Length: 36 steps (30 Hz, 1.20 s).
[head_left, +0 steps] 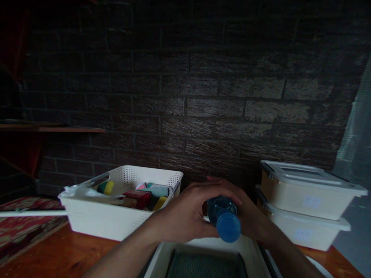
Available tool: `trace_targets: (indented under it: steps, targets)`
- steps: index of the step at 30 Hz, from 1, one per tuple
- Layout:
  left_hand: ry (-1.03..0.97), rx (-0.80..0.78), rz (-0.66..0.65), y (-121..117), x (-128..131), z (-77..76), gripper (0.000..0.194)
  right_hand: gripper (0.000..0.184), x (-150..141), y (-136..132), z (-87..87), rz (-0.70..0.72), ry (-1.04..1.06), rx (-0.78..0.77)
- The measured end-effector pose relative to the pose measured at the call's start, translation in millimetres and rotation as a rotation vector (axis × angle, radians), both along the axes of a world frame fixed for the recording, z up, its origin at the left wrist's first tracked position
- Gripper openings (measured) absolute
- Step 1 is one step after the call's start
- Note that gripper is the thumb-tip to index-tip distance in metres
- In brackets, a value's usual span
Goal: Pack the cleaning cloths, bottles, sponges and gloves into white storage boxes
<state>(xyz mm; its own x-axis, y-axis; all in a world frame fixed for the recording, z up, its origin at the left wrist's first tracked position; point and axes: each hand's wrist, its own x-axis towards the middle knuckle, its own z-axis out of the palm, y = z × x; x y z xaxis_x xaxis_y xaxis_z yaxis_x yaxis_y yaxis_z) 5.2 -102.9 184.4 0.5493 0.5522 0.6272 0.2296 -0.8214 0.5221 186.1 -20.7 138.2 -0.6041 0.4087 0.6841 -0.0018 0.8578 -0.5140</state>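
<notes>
A clear plastic bottle with a blue cap is held between my two hands, its cap end tilted toward me. My left hand is closed round the bottle from the left, with fingers over the top and the thumb beneath. Against the bottle's right side is my right hand, also closed on it, its fingers partly hidden behind the left hand. Below them stands an open white box, and a dark green textured item lies inside it.
To the left stands a white perforated basket with several packets and a sponge. Two lidded boxes are stacked at the right on the wooden table. A dark brick wall rises behind; a shelf juts out at left.
</notes>
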Motion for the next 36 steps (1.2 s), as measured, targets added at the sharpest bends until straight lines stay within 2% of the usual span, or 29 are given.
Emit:
trace_targets:
  steps: [2, 6, 9, 13, 19, 23, 32, 36]
  targets:
    - [-0.013, -0.015, -0.011, -1, 0, 1.3, 0.048, 0.059, 0, -3, 3.4, 0.015, 0.003, -0.003]
    - [-0.052, -0.065, -0.049, -2, 1, 3.4, 0.053, 0.035, 0, -11, 12.4, 0.103, -0.002, -0.045]
    - [-0.061, -0.106, -0.009, -4, 1, 3.2, 0.056, 0.033, 0, -14, 13.4, 0.126, -0.009, -0.126]
    - [-0.097, -0.183, 0.057, -5, -1, 1.6, 0.057, 0.027, 2, -13, 6.3, 0.206, -0.084, -0.248]
    - [-0.235, -0.316, -0.032, 3, -4, -5.0, 0.06, 0.026, 2, -12, 1.3, 0.166, -0.167, -0.319]
    - [-0.314, -0.389, -0.081, 6, -5, -6.3, 0.059, 0.026, 0, -13, 1.0, 0.232, -0.177, -0.395]
    - [-0.327, -0.451, -0.086, 8, -9, -5.7, 0.073, 0.044, -3, -16, -3.9, 0.395, -0.093, -0.547]
    - [-0.352, -0.52, -0.036, 14, -11, -4.0, 0.066, 0.035, 0, -22, 4.6, 0.353, -0.042, -0.59]
